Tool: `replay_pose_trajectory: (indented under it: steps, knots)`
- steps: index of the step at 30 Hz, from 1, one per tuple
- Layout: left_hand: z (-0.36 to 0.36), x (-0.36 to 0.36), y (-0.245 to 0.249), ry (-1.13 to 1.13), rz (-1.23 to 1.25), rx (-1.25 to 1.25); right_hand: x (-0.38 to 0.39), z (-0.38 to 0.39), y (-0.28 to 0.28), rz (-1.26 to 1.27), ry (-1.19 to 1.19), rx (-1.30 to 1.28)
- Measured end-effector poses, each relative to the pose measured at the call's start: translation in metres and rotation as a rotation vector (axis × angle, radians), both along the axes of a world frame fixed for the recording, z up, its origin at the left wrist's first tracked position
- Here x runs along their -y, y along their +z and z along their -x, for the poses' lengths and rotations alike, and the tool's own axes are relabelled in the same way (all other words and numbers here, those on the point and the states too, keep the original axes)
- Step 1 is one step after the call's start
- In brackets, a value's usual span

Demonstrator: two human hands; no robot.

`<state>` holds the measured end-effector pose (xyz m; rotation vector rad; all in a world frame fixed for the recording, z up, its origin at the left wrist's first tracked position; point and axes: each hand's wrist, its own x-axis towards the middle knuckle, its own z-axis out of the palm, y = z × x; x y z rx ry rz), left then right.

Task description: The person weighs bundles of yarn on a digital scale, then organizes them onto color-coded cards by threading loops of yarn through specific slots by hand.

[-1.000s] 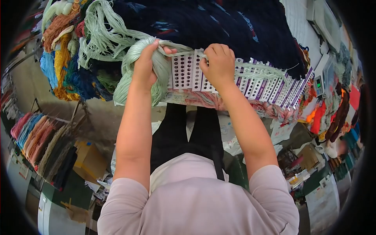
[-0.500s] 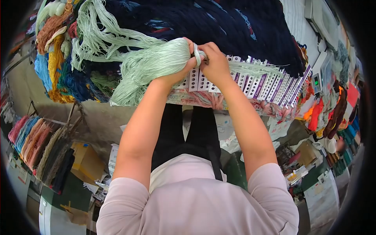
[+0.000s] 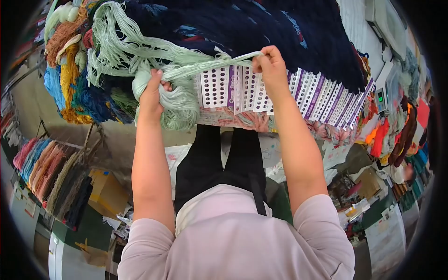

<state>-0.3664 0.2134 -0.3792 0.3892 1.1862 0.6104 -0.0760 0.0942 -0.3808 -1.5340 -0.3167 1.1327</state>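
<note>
At the near edge of the table [image 3: 224, 116], the left hand [image 3: 151, 93] is squeezing the fat bunch of pale green yarn [image 3: 179, 107] so it is not slipping. The right hand [image 3: 269, 63] is pinching one thin strand [image 3: 219, 62], pulling it straight over the white hole cards [image 3: 217, 86].

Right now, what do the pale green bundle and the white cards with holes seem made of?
The pale green thread bundle, gripped by the left hand and pinched by the right hand, looks like soft matte yarn, perhaps cotton or wool: loose fine strands. The white perforated cards look like stiff, smooth card or plastic: rows of punched holes.
</note>
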Motion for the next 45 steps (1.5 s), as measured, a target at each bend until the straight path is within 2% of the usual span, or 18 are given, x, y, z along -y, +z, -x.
replay_pose_trajectory:
  steps: [3, 5, 8, 9, 12, 14, 15, 17, 23, 24, 26, 27, 29, 33, 38, 41, 43, 45]
  knots:
    - [-0.007, -0.004, 0.002, -0.008, 0.002, -0.063, 0.000, -0.003, -0.005, -0.031, -0.014, -0.054]
    - [0.004, -0.014, -0.006, 0.077, -0.012, -0.081, -0.001, -0.002, -0.007, 0.043, 0.154, 0.129]
    - [0.010, -0.040, 0.036, 0.304, -0.138, -0.171, -0.002, 0.017, 0.002, 0.188, 0.419, 0.536]
    - [0.017, -0.050, 0.051, 0.263, -0.245, 0.074, -0.004, 0.021, 0.000, 0.195, 0.467, 0.651]
    - [0.019, -0.066, 0.093, 0.275, -0.415, -0.002, -0.010, 0.038, -0.002, 0.232, 0.399, 0.725]
    - [0.045, -0.092, 0.106, 0.212, -0.585, 0.407, -0.008, 0.045, -0.001, 0.222, 0.353, 0.766]
    - [0.043, -0.098, 0.114, 0.161, -0.580, 0.478, -0.005, 0.047, -0.001, 0.215, 0.316, 0.807]
    - [0.028, -0.102, 0.130, 0.263, -0.619, 0.248, -0.003, 0.044, -0.003, 0.191, 0.303, 0.765]
    - [0.001, -0.098, 0.162, 0.004, -0.827, -0.358, 0.002, 0.040, -0.005, 0.053, 0.199, 0.630]
    - [-0.001, -0.084, 0.163, 0.000, -0.737, -0.206, 0.003, 0.043, 0.004, 0.024, 0.164, 0.653]
    - [0.004, -0.062, 0.155, 0.004, -0.423, 0.361, -0.005, 0.053, 0.044, 0.017, 0.138, 0.577]
    - [-0.013, -0.051, 0.165, -0.126, -0.274, 0.694, -0.011, 0.058, 0.073, 0.013, 0.149, 0.551]
    - [-0.041, -0.027, 0.177, -0.168, -0.103, 1.026, -0.023, 0.069, 0.124, -0.126, 0.188, 0.553]
    - [-0.048, -0.010, 0.179, -0.336, -0.046, 0.985, -0.036, 0.075, 0.193, -0.326, 0.381, 0.851]
    - [-0.053, -0.003, 0.190, -0.389, -0.044, 0.929, -0.040, 0.080, 0.200, -0.305, 0.539, 0.916]
    - [-0.049, -0.001, 0.188, -0.414, -0.056, 0.934, -0.040, 0.079, 0.194, -0.149, 0.468, 0.298]
    - [-0.044, 0.000, 0.177, -0.426, -0.029, 1.095, -0.033, 0.066, 0.188, -0.138, 0.248, -0.359]
    - [-0.024, 0.000, 0.158, -0.418, -0.009, 1.200, -0.013, 0.033, 0.191, -0.258, -0.032, -0.651]
